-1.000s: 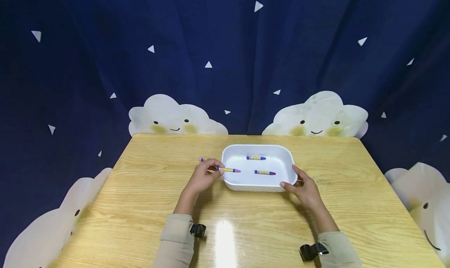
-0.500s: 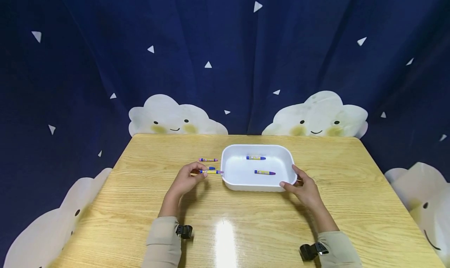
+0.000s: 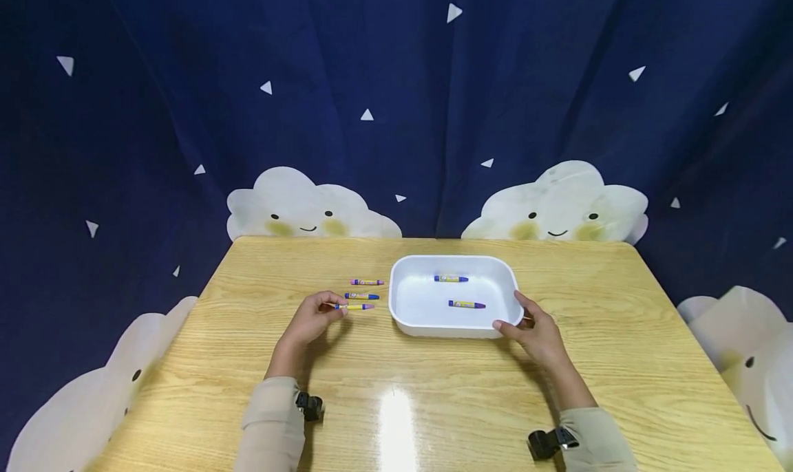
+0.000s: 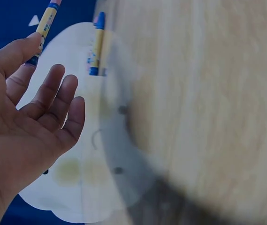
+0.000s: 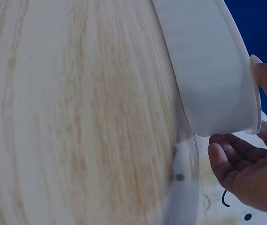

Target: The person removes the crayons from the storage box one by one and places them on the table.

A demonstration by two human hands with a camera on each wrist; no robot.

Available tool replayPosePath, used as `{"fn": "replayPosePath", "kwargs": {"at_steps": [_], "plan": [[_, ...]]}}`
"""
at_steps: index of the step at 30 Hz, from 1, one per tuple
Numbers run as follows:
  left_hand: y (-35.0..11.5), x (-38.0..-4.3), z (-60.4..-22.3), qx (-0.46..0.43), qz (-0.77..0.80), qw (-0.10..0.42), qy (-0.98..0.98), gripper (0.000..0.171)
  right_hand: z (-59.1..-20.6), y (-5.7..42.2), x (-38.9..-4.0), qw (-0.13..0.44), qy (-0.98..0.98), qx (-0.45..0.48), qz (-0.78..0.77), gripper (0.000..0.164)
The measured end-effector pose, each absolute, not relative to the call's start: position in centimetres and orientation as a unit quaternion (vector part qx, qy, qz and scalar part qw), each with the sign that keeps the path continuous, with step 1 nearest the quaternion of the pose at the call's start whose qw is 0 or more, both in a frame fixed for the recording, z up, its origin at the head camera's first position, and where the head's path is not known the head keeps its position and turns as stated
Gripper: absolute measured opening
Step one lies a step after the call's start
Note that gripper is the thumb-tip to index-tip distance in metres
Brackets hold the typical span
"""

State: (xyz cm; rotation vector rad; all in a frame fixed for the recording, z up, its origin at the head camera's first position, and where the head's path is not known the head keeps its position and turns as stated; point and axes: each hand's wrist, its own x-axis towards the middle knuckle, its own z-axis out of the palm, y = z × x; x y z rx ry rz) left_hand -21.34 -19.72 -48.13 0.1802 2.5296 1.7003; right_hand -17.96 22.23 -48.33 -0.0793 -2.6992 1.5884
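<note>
Right hand (image 3: 542, 338) grasps the near right corner of the white, rounded-rectangular plastic-looking tray (image 3: 442, 332), thumb on the rim, presumably steadying it on the pale wood-grain table (image 3: 471, 403); left hand (image 3: 310, 319), left of the tray, pinches a yellow-wrapped, mauve-tipped crayon (image 3: 359, 307) by its rear between thumb and forefinger, apparently leaving the tip free. In the tray, a yellow-wrapped purple crayon (image 3: 467, 305) lies nearer than a yellow-wrapped dark-blue crayon (image 3: 451, 279). On the table just beyond the held one, a yellow-wrapped bright-blue crayon (image 3: 362, 296), then a yellow-wrapped pink crayon (image 3: 367, 282), near-parallel, spacing seemingly keeping each distinct.
</note>
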Motion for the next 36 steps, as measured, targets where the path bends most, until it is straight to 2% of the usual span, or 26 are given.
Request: {"fn": "replayPosePath", "kwargs": {"at_steps": [14,36], "plan": [[-19.3,-22.5,-49.6,0.043,0.502,0.059,0.862,0.010,-48.4,22.2,-17.9,-0.002,-0.860,-0.025,0.510,0.088],[-18.8,-23.6,-49.9,0.027,0.402,0.030,0.915,0.010,-48.7,22.4,-17.9,0.009,-0.858,-0.022,0.514,0.088]]}}
